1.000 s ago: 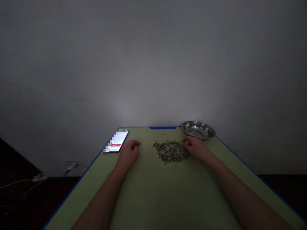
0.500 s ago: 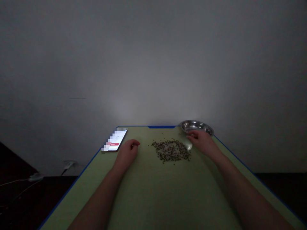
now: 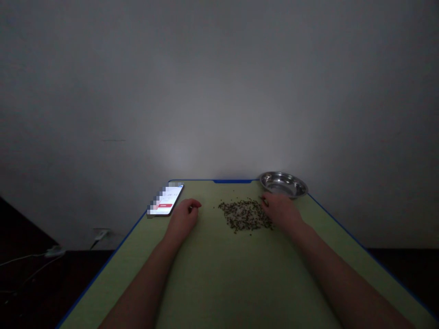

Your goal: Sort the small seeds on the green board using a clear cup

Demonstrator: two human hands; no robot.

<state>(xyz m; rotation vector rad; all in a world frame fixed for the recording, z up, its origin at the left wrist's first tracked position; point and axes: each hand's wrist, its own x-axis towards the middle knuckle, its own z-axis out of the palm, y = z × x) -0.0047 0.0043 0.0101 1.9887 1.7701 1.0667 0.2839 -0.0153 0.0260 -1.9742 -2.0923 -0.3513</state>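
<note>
A loose pile of small dark grains mixed with pale ones (image 3: 245, 215) lies on the table, a few strays around its edge. At the pile's right edge, my right hand (image 3: 281, 211) has thumb and fingers pinched together; what they hold, if anything, cannot be made out. Just behind that hand stands a shiny metal bowl (image 3: 283, 183), its near rim partly covered by the hand. Left of the pile, my left hand (image 3: 184, 217) rests on the table, fingers curled toward the thumb, with nothing visible in them. It is apart from the grains and close to the phone.
A lit phone (image 3: 168, 201) lies at the table's left edge, its screen partly blurred out. The light green table (image 3: 229, 278) has a blue rim, and its far edge meets a grey wall (image 3: 219, 91). A plug and cables (image 3: 55, 251) are low at left.
My right hand has moved left and nearer to me, from in front of the bowl to the pile's right edge. It now covers the bright oval spot seen there before. My left hand stays put.
</note>
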